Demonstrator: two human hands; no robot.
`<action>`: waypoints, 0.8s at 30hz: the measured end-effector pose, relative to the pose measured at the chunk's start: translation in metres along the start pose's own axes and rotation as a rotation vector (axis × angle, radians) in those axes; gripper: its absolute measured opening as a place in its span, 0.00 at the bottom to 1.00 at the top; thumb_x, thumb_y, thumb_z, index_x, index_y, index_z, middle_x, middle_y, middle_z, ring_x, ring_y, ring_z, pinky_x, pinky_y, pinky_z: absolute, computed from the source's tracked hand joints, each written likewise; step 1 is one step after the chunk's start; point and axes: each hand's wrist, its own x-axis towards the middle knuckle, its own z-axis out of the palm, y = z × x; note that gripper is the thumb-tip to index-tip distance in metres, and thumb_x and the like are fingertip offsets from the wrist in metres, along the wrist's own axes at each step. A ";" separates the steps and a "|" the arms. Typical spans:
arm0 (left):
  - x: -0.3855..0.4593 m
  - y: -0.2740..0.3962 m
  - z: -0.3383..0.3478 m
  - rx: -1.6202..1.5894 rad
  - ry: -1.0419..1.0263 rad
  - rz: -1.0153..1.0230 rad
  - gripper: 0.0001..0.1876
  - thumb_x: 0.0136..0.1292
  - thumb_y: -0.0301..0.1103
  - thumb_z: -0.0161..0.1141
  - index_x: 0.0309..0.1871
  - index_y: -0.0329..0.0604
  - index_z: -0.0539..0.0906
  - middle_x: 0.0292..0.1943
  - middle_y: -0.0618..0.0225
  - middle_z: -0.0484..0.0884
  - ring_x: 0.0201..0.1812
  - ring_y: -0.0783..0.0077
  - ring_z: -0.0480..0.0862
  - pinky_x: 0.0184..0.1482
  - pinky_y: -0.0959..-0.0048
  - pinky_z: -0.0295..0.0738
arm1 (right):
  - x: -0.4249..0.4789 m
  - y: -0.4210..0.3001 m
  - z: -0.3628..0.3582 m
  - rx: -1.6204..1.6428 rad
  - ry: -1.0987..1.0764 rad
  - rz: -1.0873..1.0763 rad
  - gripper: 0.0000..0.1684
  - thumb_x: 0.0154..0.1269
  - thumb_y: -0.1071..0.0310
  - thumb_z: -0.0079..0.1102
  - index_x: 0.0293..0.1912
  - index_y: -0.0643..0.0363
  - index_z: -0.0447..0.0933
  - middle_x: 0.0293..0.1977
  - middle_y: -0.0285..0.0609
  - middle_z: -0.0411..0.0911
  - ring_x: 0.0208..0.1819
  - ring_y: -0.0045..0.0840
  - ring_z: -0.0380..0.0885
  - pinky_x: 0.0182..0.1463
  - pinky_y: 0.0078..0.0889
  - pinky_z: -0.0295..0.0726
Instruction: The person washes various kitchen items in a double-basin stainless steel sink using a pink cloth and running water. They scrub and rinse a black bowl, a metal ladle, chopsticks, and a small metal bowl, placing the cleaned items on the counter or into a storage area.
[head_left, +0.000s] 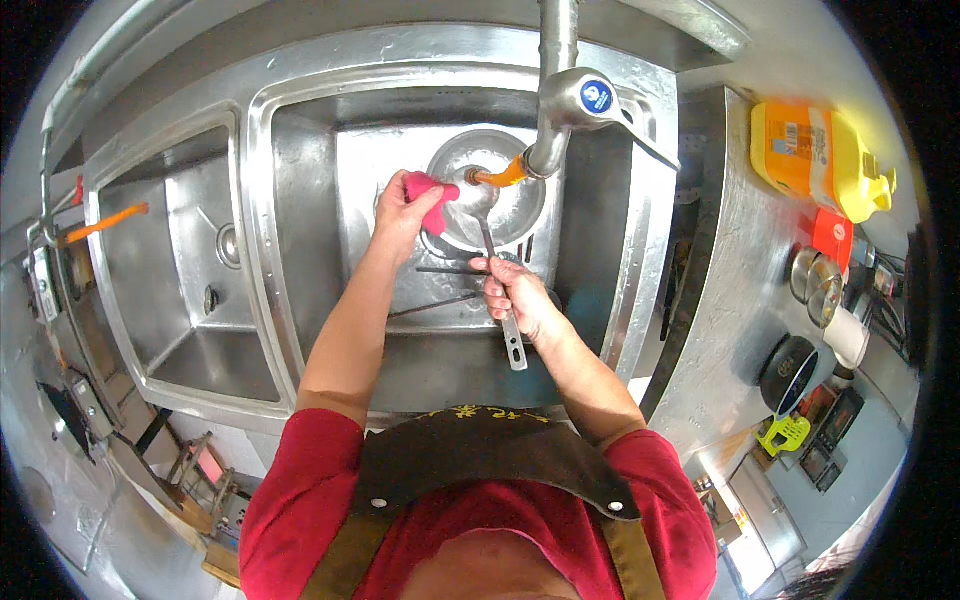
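My left hand (399, 217) grips a pink-red cloth (429, 201) beside the bowl of a metal ladle (512, 341). In my right hand (517, 295) is the ladle's long slotted handle, with its bowl pointing away from me. The ladle's bowl lies under the orange hose end (504, 175) of the metal faucet (556, 142). Below it, a round metal basin (529, 217) stands in the large stainless-steel sink (304, 225). Thin dark rods (435, 306) lie on the sink floor near my right hand, partly hidden by it.
To the left is a second steel sink (202, 292) with a drain (229, 246) and another orange hose (109, 223). The steel counter (724, 262) on the right holds a yellow-orange jug (810, 161), metal lids (814, 277) and a dark pot (787, 375). The faucet lever (649, 142) juts rightward.
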 end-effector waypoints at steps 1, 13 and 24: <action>-0.001 0.004 0.003 0.021 -0.036 -0.003 0.12 0.59 0.27 0.62 0.44 0.40 0.73 0.36 0.68 0.79 0.36 0.76 0.78 0.39 0.77 0.74 | 0.007 0.004 -0.007 -0.401 0.202 -0.122 0.22 0.71 0.57 0.44 0.56 0.62 0.67 0.26 0.39 0.70 0.25 0.28 0.69 0.30 0.30 0.70; -0.015 -0.015 -0.003 -0.086 -0.181 -0.057 0.15 0.54 0.21 0.63 0.44 0.41 0.73 0.43 0.66 0.78 0.48 0.72 0.77 0.53 0.74 0.72 | 0.032 -0.034 0.029 -0.653 0.390 -0.812 0.08 0.65 0.66 0.60 0.34 0.61 0.75 0.28 0.28 0.77 0.30 0.10 0.72 0.35 0.17 0.74; -0.007 -0.034 -0.015 0.256 -0.311 0.218 0.20 0.56 0.22 0.58 0.54 0.37 0.75 0.46 0.66 0.80 0.44 0.74 0.80 0.46 0.74 0.76 | 0.015 -0.003 0.060 -1.320 0.513 -0.892 0.19 0.60 0.56 0.60 0.44 0.60 0.78 0.41 0.47 0.77 0.43 0.39 0.77 0.48 0.40 0.75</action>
